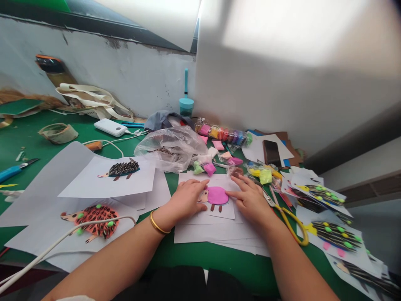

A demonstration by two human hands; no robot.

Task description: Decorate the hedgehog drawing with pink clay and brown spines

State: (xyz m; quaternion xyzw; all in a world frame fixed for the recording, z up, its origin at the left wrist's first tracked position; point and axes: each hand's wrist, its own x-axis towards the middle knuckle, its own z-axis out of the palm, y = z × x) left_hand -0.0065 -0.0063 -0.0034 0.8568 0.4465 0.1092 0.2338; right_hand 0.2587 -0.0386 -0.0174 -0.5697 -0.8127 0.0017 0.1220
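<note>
A small white card (224, 214) lies on stacked paper in front of me, with a flat pink clay body (218, 195), a light face at its left end and brown legs below. My left hand (188, 196) rests on the paper, fingers spread, thumb and fingertips at the face side. On the other side, my right hand (250, 197) has its fingers apart, the index fingertip touching the pink clay's right edge. Neither hand holds anything. Yellow-handled scissors (291, 223) lie beside my right wrist.
Hedgehog pictures with seeds lie at left (123, 168) and right (336, 235). Behind my hands are a plastic bag of seeds (171, 150) and clay packets (209, 168). A phone (272, 153) lies on papers. A white cable (62, 237) crosses the left side.
</note>
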